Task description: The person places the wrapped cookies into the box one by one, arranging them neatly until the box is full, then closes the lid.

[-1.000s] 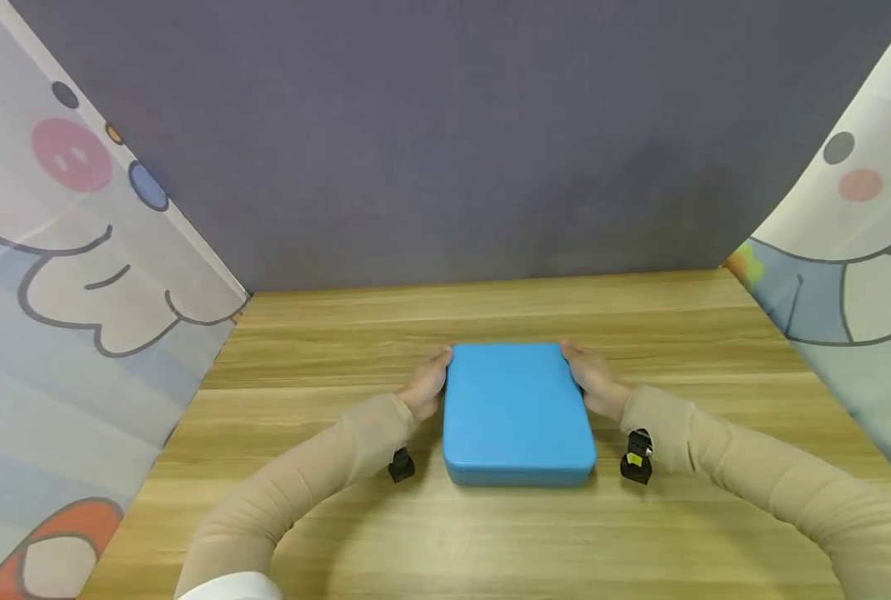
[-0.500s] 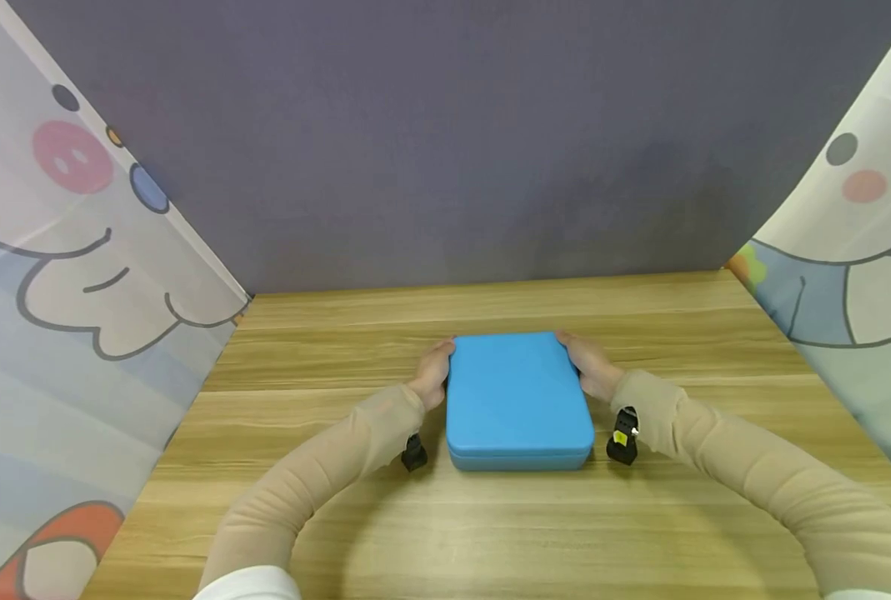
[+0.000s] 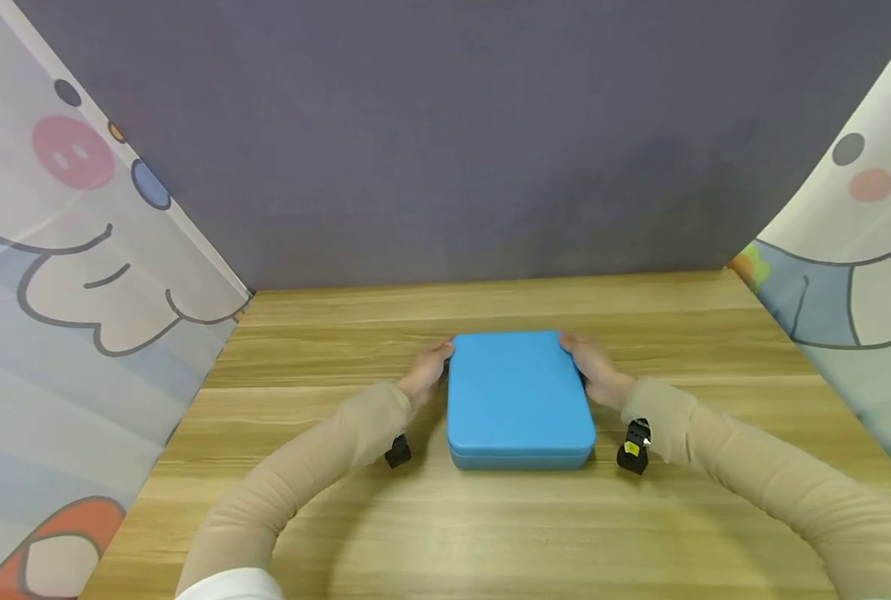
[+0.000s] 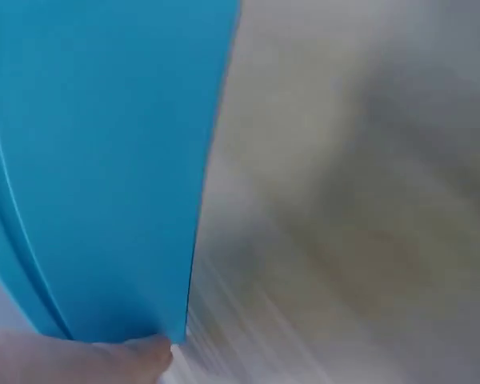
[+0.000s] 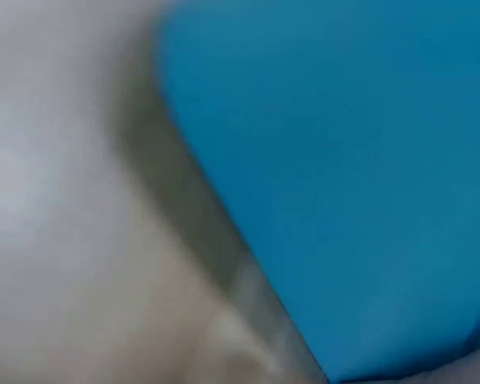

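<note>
A blue box (image 3: 520, 392) with rounded corners and a flat lid stands on the wooden table between both hands. At its far left corner my left hand (image 3: 426, 375) grips the side, the fingertips against the edge. My right hand (image 3: 595, 372) holds the opposite side, its fingers reaching the far right corner. The left wrist view shows the box's side wall (image 4: 112, 176) with one finger (image 4: 128, 358) touching its lower corner. In the right wrist view the box (image 5: 328, 176) fills much of the frame, and little of the hand shows.
The wooden table (image 3: 505, 533) ends at a grey panel (image 3: 475, 150) behind the box. Cartoon-printed cloths hang on the left (image 3: 62, 267) and right (image 3: 865, 275). A black wrist device hangs below each forearm, left (image 3: 398, 451) and right (image 3: 633, 447).
Compared with a second ago, the box sits slightly farther from me, with both hands along its sides. Since half a second ago it has barely moved, while both wrists have spread slightly outward.
</note>
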Tool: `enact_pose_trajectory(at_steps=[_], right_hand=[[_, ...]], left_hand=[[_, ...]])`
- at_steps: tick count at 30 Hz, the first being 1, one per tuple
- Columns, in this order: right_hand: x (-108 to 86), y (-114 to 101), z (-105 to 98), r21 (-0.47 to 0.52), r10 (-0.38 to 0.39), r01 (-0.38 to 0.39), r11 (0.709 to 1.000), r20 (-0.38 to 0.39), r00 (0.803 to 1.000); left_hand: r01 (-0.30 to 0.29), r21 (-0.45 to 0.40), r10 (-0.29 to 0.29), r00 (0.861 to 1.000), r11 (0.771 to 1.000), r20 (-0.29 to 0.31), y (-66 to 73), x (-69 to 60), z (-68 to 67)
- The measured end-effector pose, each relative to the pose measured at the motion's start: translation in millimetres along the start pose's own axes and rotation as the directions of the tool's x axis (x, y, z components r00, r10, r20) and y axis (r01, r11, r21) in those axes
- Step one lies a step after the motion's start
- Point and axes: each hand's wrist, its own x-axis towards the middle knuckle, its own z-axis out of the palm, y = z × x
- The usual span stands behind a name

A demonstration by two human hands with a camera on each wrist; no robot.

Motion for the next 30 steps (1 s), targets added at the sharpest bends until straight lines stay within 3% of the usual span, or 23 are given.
enact_pose_trajectory(at_steps=[2, 5, 8, 12, 16, 20, 25, 30], right_hand=[[-11.9, 6.4, -1.6, -0.027, 0.006, -0.004, 1.0, 0.054, 0.999], [-31.3, 15.6, -6.7, -0.058, 0.032, -0.023, 0.998, 0.162, 0.986], [-47.5, 22.1, -14.2, -0.119, 0.045, -0.013, 0.993, 0.263, 0.964], [-58.2, 27.1, -22.0, -0.208, 0.033, 0.049, 0.977, 0.372, 0.927], [-59.1, 30.9, -24.2, -0.215, 0.01, 0.092, 0.972, 0.434, 0.901], [-58.5, 32.1, -23.3, -0.194, -0.005, 0.102, 0.976, 0.445, 0.896], [-57.9, 32.6, -22.2, -0.177, -0.017, 0.109, 0.978, 0.451, 0.892], [-57.3, 34.1, -20.5, -0.152, -0.042, 0.128, 0.98, 0.469, 0.882]], left_hand=[[-0.002, 0.087, -0.002, 0.999, 0.996, 0.037, -4.9, -14.0, -3.1], [-0.056, 0.229, 0.023, 0.989, 0.972, 0.145, -13.9, -37.2, -7.7], [-0.158, 0.256, 0.077, 0.951, 0.954, 0.3, -22.1, -50.9, -13.5], [-0.23, 0.219, 0.114, 0.89, 0.948, 0.441, -29.3, -54.2, -21.2], [-0.272, 0.258, 0.113, 0.86, 0.927, 0.498, -33.9, -52.9, -25.9], [-0.316, 0.249, 0.145, 0.836, 0.916, 0.529, -35.9, -51.4, -27.3], [-0.315, 0.251, 0.135, 0.828, 0.915, 0.544, -35.9, -51.8, -27.9], [-0.296, 0.283, 0.102, 0.834, 0.912, 0.543, -37.1, -52.1, -29.2]])
